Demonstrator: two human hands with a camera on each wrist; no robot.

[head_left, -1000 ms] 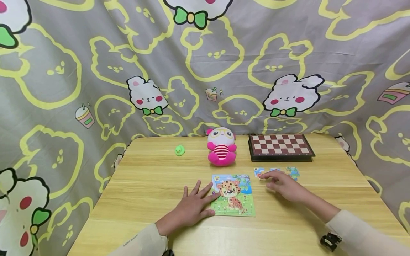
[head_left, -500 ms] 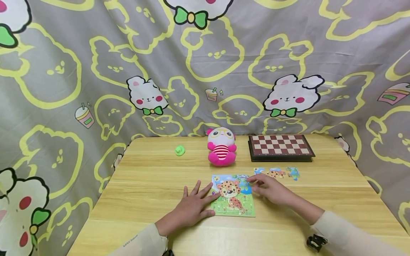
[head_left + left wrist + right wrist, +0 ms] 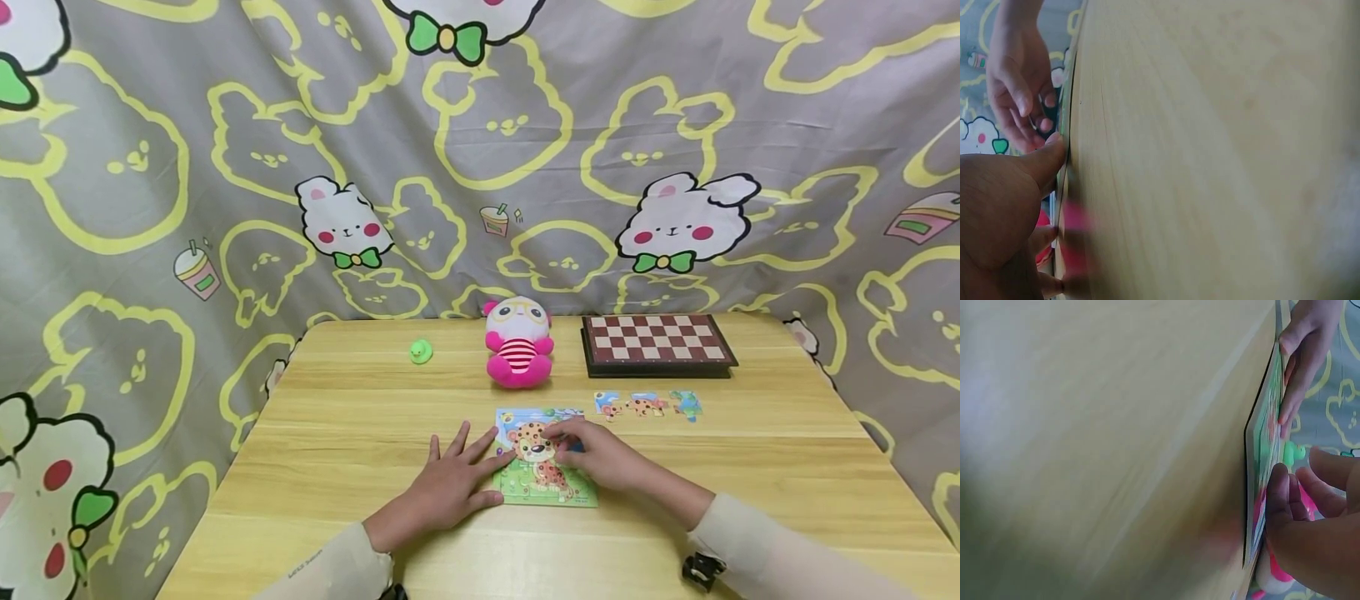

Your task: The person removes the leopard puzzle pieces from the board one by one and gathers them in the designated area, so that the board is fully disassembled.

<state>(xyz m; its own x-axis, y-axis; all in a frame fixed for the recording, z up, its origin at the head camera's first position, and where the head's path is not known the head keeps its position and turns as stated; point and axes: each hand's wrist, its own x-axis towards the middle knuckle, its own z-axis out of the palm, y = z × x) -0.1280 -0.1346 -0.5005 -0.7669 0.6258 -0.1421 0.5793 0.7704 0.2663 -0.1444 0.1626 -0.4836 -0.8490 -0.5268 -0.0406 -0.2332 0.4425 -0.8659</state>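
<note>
A square jigsaw puzzle with a cartoon leopard lies flat on the table, mostly covered in picture. My left hand rests with spread fingers across its left edge, the thumb at the lower left side. Over the upper right part of the puzzle is my right hand, fingers loosely bent and fingertips close to the leopard's head. In the right wrist view, a gap shows between the fingers and thumb of the right hand, with nothing visible in it. Loose jigsaw pieces lie beyond the puzzle, to its right.
A pink and white plush toy sits behind the puzzle. A brown checkered game board lies at the back right, and a small green toy duck stands at the back left. A patterned curtain hangs behind the wooden table.
My right hand has moved left and nearer, from the loose pieces to over the puzzle, uncovering those pieces. My left hand has stayed on the puzzle's left edge.
</note>
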